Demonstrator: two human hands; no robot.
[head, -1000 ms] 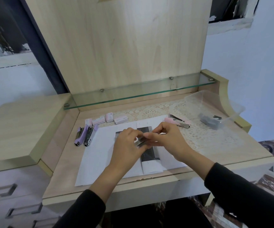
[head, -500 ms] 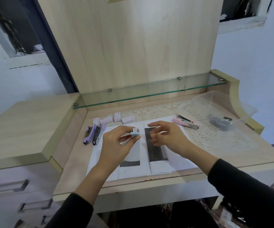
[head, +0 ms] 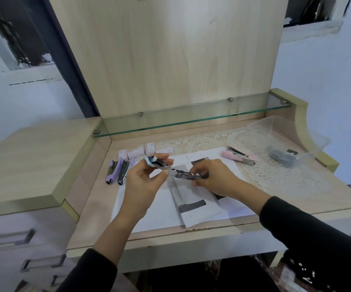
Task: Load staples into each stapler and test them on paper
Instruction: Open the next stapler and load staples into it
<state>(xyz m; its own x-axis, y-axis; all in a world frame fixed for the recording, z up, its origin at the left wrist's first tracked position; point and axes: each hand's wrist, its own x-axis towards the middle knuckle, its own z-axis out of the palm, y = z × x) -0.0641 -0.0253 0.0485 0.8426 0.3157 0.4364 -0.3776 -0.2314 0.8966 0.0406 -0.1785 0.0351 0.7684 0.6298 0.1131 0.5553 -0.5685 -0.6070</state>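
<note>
Stapler (head: 179, 174), pale blue and metal, hinged open, is hanging just above the paper sheets (head: 149, 213) at the middle of the surface (head: 93, 218), held between the hands. Left hand (head: 143, 186) is gripping the blue top end with curled fingers; right hand (head: 216, 181) is pinching the metal end. Two purple staplers (head: 117, 171) are lying side by side just left of the paper, with small pink staple boxes (head: 136, 153) behind them. Pink stapler (head: 237, 158) is lying open on the lace mat (head: 275, 178), near a clear plastic container (head: 286, 135).

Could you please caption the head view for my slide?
Left hand and right hand hold an open stapler over paper.
</note>
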